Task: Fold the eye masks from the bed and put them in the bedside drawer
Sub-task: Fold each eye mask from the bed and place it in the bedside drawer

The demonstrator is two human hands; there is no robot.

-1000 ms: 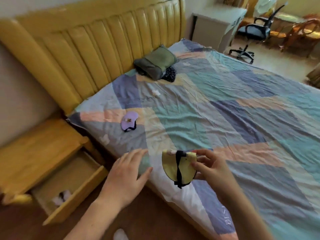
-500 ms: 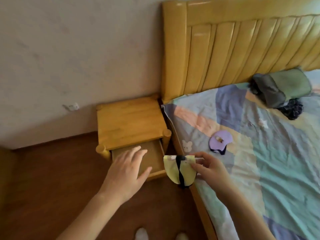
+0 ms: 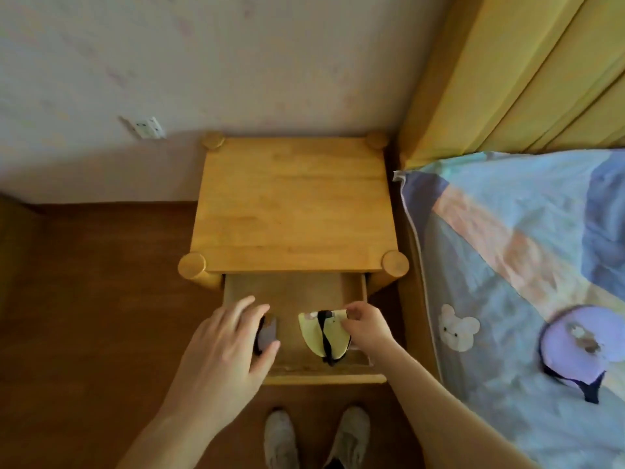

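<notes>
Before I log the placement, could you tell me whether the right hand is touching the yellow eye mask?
Touching: in the head view, the right hand pinches the top edge of the yellow eye mask over the open drawer.

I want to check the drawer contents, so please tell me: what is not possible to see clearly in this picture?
- Dark item in the drawer, head view: mostly covered by the left hand; its kind is unclear.
- Yellow eye mask: whether it rests on the drawer floor is unclear; right hand holds its edge.
- Purple eye mask on the bed: print too small.
- Drawer's back: hidden under the nightstand top.
</notes>
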